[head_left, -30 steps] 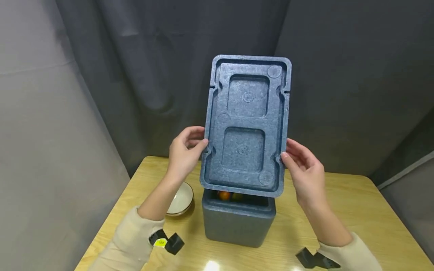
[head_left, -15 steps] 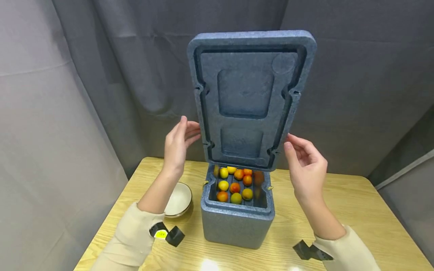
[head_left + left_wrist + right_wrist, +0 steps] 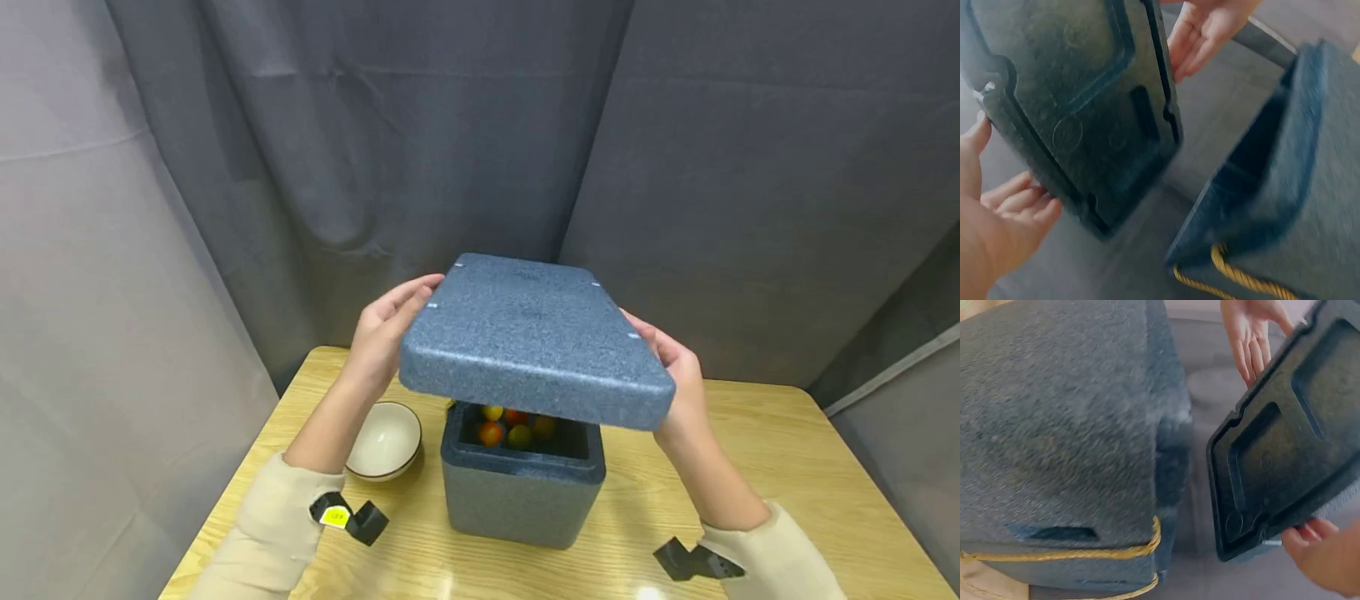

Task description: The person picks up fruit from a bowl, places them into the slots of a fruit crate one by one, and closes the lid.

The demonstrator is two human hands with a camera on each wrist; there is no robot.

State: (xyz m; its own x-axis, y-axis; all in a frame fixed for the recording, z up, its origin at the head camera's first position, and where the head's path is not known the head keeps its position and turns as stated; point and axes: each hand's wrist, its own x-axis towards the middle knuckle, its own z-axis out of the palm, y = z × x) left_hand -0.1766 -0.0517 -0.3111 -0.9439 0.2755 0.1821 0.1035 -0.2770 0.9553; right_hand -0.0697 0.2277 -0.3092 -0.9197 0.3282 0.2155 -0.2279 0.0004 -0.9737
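Observation:
A blue-grey foam box lid hangs over the matching foam box, smooth top up and near edge toward me. My left hand grips its left edge; my right hand holds the right edge, fingers partly hidden behind it. Both wrist views show the lid's recessed underside, apart from the box. In the right wrist view, right fingers curl at the rim. Below the lid, several small round fruits, orange, yellow and green, lie in the box; the lid covers the far part of its mouth.
Left of the box stands a cream bowl with a dark rim on the wooden table. Yellow rope runs along the box's side. A grey curtain hangs behind the table.
The lid has turned from upright, underside facing me, to nearly level with its top up, and come down over the box. The fruits, exposed half a second ago, are now partly covered.

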